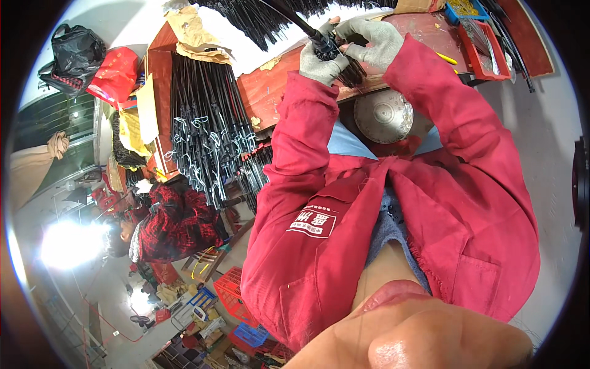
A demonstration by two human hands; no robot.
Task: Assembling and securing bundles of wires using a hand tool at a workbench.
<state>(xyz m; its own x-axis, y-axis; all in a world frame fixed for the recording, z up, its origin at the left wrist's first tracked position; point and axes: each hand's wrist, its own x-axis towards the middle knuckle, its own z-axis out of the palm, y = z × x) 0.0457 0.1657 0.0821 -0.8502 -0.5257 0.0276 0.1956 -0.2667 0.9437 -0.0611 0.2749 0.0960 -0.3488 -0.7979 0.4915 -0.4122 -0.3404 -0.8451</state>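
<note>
A black umbrella frame (322,44), with a slim shaft and a cluster of thin ribs, is held over the near edge of the red worktable (261,86). My left hand (321,66), in a grey fingerless glove, wraps round it just below the hub. Thumb and fingers of my right hand (376,48), gloved alike, close on the ribs from the other side; what lies right at those fingertips is too small to make out. The rib ends (353,75) stick out below my hands.
Bundled black umbrella frames (206,123) with pale strings overhang the table at left; more ribs (246,24) lie at the back. A round metal dish (384,117) sits below the table edge. Red (485,52) and blue (462,9) bins stand right. Another person (175,221) works at left.
</note>
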